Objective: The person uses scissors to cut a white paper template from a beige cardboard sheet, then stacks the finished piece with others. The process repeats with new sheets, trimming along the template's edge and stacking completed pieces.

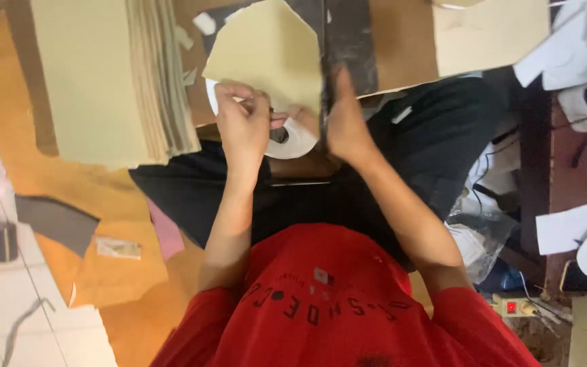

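Sheet (266, 54) of pale yellow-beige material, flat, with a curved cut edge, lying on the brown board (402, 41) just beyond the knees. Under its near edge, one white curved pattern piece (300, 139), sticking out toward the body. Pinned at the near edge by the left hand (242, 122), fingers curled down onto sheet and white piece together. Right hand (344, 119) closed around a dark upright tool (325, 75), blurred, pressed against the sheet's right edge; kind of tool not clear. Two hands, both busy, close together, the white piece between them.

Left of the sheet, one thick stack of sheets (157, 75) in the same pale colour, edges fanned, too many to count. One more pale sheet (490, 34) at the far right of the board. One dark strip (351, 41) lying along the board beside the tool. Below, black trousers (443, 136) and red shirt (334, 306). On the orange floor (130, 204), one grey scrap (56, 221) and one pink scrap (166, 231). At the right, white paper pieces (562, 228) and one power strip (518, 306).
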